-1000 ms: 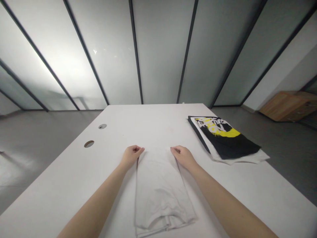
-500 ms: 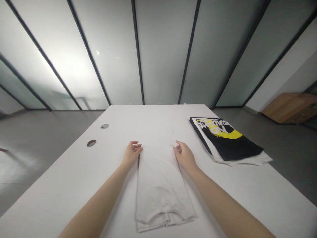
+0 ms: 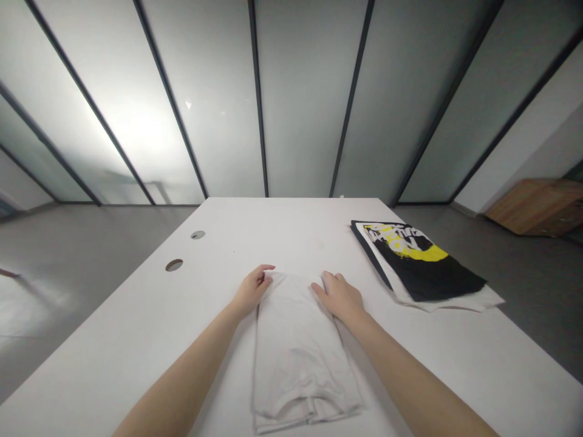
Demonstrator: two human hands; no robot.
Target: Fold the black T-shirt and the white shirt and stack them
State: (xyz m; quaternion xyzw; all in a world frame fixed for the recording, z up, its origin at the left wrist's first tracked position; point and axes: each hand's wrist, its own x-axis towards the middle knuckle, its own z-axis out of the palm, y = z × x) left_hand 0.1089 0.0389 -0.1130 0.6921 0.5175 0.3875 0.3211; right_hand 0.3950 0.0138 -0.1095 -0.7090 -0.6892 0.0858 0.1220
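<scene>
A pale T-shirt (image 3: 300,346) lies flat on the white table in front of me, folded into a long narrow shape. Its curved neckline faces me and a few wrinkles run above it. At the far left corner of the shirt is my left hand (image 3: 252,291), index finger stretched out and thumb apart from it. My right hand (image 3: 342,297) rests on the far right corner, with the thumb spread over the fabric and the other fingers at its edge. Neither hand lifts the cloth.
On the right side of the table (image 3: 282,233) lies a stack of folded shirts, topped by a black shirt (image 3: 449,276) with yellow and white print. Two round holes (image 3: 173,265) pierce the tabletop at left. Frosted glass panels (image 3: 300,103) stand behind; a wooden cabinet (image 3: 537,206) is far right.
Both hands have shifted inward over the shirt's far corners. The fingertips, earlier pinched at the corners, are now spread. The view has tilted slightly.
</scene>
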